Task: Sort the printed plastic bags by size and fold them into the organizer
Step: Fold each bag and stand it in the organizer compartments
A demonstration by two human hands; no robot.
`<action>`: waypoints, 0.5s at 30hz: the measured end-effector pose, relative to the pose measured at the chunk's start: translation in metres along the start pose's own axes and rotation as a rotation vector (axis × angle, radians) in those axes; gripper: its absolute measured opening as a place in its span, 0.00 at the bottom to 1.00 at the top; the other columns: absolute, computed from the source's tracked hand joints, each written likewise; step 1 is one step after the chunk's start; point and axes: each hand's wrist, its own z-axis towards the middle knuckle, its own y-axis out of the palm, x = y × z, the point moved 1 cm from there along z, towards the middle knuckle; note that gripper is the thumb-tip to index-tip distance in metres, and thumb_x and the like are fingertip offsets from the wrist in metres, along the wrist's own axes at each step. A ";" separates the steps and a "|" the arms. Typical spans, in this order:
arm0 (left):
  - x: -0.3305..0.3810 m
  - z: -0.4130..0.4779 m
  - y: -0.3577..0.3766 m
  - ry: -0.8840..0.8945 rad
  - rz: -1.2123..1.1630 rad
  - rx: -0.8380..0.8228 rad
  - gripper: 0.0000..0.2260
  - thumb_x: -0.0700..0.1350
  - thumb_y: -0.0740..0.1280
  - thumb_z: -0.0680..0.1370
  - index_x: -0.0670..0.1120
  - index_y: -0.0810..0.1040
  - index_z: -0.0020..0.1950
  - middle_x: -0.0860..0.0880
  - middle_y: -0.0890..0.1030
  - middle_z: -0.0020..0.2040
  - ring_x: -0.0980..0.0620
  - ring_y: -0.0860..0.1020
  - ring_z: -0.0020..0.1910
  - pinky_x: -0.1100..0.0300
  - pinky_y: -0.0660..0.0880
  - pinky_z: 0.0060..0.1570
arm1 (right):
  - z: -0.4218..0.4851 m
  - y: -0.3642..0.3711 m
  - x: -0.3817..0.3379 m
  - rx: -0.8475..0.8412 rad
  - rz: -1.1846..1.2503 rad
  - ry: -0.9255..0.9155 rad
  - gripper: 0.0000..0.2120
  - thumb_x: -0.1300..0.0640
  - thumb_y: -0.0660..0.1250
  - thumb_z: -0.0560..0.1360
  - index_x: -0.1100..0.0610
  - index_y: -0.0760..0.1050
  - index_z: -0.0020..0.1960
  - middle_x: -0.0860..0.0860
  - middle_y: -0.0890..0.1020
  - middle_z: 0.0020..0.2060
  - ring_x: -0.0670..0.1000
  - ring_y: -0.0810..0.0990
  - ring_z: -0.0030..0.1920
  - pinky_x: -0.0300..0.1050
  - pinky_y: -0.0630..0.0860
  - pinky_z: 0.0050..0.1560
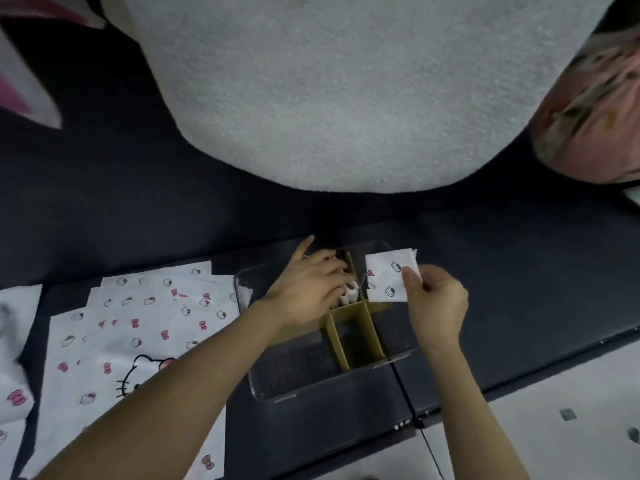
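Right grip (436, 303): narrow pinch on small folded white cat-print plastic bag (386, 277), frame centre, over clear plastic organizer with cardboard dividers (294, 379). Left grip (308, 289): fingers in far compartment on folded bags (349, 294), hold unclear. Flat printed bags (138, 323) lower left, on dark surface (519, 299).

white cat-and-bow-print bags (138, 327), tan dividers (360, 327), dark table (519, 271)

Nothing here reads as words, numbers or a brand. The printed bags (138, 323) on the table and the folded bag (388, 275) carry only cartoon cat faces and pink bows, no lettering. The organizer (356, 337) shows no legible label.
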 end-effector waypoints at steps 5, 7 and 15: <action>-0.011 -0.019 0.006 -0.020 0.026 0.093 0.15 0.50 0.58 0.76 0.53 0.82 0.57 0.52 0.82 0.52 0.50 0.76 0.57 0.43 0.52 0.70 | 0.001 0.022 -0.008 -0.025 -0.028 -0.152 0.15 0.61 0.67 0.75 0.63 0.71 0.31 0.58 0.72 0.23 0.49 0.65 0.25 0.43 0.63 0.28; -0.010 -0.022 0.008 -0.020 0.029 0.099 0.16 0.50 0.58 0.76 0.53 0.81 0.58 0.52 0.82 0.55 0.49 0.76 0.58 0.43 0.52 0.70 | 0.001 0.032 -0.009 -0.099 -0.101 -0.220 0.21 0.62 0.67 0.74 0.53 0.63 0.26 0.50 0.66 0.20 0.46 0.61 0.23 0.41 0.59 0.26; -0.008 -0.027 0.014 -0.076 0.040 0.095 0.17 0.51 0.56 0.76 0.53 0.79 0.61 0.51 0.80 0.60 0.47 0.74 0.62 0.44 0.50 0.69 | 0.015 0.065 -0.017 -0.410 -0.416 -0.220 0.24 0.55 0.66 0.75 0.52 0.60 0.24 0.46 0.63 0.21 0.45 0.61 0.23 0.40 0.55 0.26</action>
